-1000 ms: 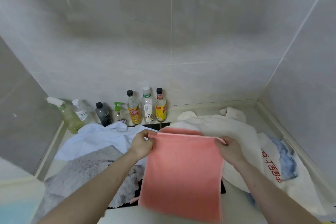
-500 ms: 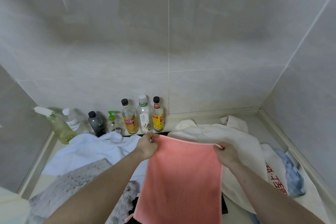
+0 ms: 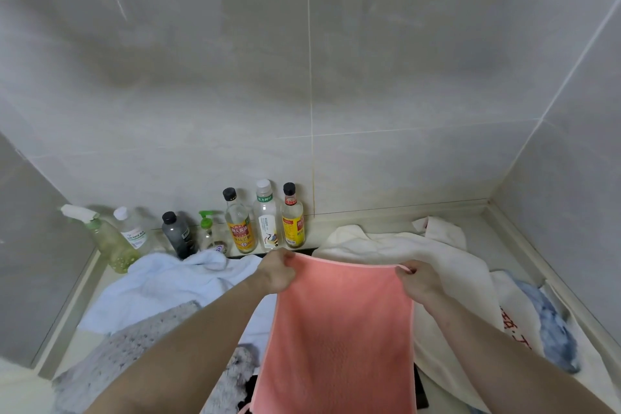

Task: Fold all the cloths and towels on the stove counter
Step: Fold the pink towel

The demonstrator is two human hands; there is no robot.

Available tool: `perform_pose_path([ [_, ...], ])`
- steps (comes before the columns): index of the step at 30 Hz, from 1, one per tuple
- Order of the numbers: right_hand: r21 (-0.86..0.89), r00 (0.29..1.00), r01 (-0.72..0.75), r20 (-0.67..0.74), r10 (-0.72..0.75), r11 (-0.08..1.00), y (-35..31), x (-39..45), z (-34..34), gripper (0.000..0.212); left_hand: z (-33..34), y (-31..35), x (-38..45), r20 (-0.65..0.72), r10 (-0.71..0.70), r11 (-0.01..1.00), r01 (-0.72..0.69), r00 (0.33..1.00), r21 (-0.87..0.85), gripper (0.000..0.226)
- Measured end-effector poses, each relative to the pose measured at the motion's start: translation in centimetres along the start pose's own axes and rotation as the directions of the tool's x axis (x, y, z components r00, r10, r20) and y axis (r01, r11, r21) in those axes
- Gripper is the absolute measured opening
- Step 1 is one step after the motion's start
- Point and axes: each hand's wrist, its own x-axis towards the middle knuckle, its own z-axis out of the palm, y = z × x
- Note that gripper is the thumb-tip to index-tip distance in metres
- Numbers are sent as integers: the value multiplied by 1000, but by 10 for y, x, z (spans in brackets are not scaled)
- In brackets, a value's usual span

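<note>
Head view: left hand and right hand pinching pink towel top corners; keeping edge taut (hanging straight) before folding over desk

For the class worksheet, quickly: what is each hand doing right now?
Left hand: pinches the pink towel at its top left corner.
Right hand: pinches the same towel at its top right corner.

Two bare forearms, no sleeves

The left hand and right hand wear no gloves, rings or watch; both arms are uncovered right to the frame's lower edge.
</note>
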Motion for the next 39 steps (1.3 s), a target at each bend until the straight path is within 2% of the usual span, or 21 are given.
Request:
perform_pose_path([
  [8, -45, 1000, -14, -3, 13, 999, -6, 16, 3, 24, 2, 0, 12, -28, -9, 999, 10, 1000, 34, 53],
  [12, -79, 1000, 3, -24, -5, 997, -11, 23, 10, 10, 2, 5, 13, -52, -14, 998, 17, 999, 54, 47],
  [16, -45, 998, 0, -68, -3, 999, -15, 22, 15, 22, 5, 3, 8, -22, 8, 999, -7, 1000, 54, 42],
  [20, -23, 1000, 7, -11, -8, 1000, -3, -7, 21, 34, 17, -17, -13, -18, 58, 996, -57, 998, 66, 38],
  [24, 22, 999, 35, 0, -35, 999, 32, -56, 36, 18, 39, -66, -45, 27, -18, 1000, 18, 999, 11, 54],
  [27, 71, 993, -107, -37, 110, 992, 87, -58, 58, 34, 52, -92, -68, 54, -109, 994, 108, 993, 13, 62],
  [29, 121, 981, -187, -35, 193, 975, 97, -76, 62, 45, 60, -103, -76, 43, -162, 986, 160, 986, 54, 64],
  [31, 145, 975, -211, -40, 219, 967, 78, -111, 57, 44, 68, -110, -85, 49, -199, 978, 195, 979, 67, 68],
  [34, 191, 955, -295, 31, 294, 936, 86, -134, 60, 50, 83, -116, -100, 104, -276, 961, 277, 955, 4, 67],
  [36, 201, 943, -333, 44, 331, 921, 97, -149, 62, 49, 93, -121, -112, 65, -304, 952, 305, 951, -14, 58],
  [39, 112, 940, -340, 80, 333, 934, 110, -172, 60, 34, 102, -130, -128, -14, -299, 952, 299, 954, 68, 66],
])
